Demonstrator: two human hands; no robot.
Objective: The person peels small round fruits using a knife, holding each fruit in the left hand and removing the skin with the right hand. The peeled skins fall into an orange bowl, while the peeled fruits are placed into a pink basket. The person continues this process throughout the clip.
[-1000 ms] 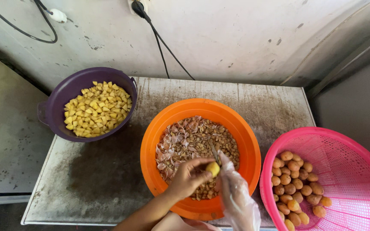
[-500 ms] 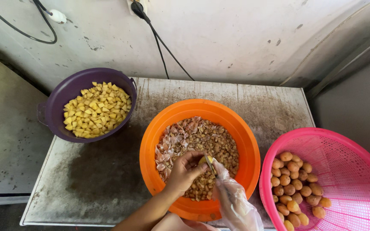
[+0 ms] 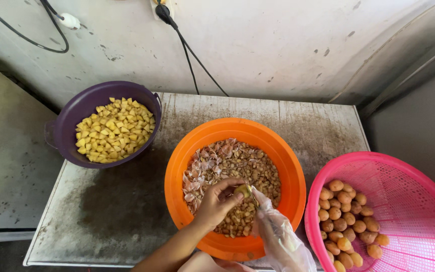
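Observation:
My left hand holds a small yellow-brown potato over the orange bowl, which is full of peelings. My right hand, inside a clear plastic glove, holds a small peeler or knife blade against the potato. Both hands are at the bowl's near side.
A purple bowl of yellow diced potato sits at the back left of the worn table. A pink mesh basket with several small whole potatoes stands at the right. A black cable hangs down the wall behind.
The hands have turned the potato slightly and the left hand has shifted a little to the right over the bowl. The bowls have not moved.

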